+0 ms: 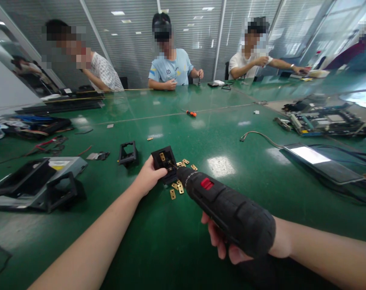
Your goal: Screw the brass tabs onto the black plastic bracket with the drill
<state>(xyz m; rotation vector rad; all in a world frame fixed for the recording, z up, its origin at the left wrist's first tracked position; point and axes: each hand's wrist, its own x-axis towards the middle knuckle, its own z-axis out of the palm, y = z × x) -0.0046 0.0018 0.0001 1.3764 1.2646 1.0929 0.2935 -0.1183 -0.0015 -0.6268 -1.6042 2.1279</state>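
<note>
My left hand is closed around the left side of a small black plastic housing, its thumb lying over the near edge. Brass plates show inside the housing. A black cordless drill with a red switch is gripped in my right hand. The drill points forward and left, its tip at the housing; whether the bit touches a screw I cannot make out. Several loose brass plates lie on the green table around the housing. Left of it stands an open black plastic frame.
An orange screwdriver lies mid-table. To the left are a metal case, another black frame and cables. Circuit boards and a flat panel with wires lie on the right. Several people sit across the table.
</note>
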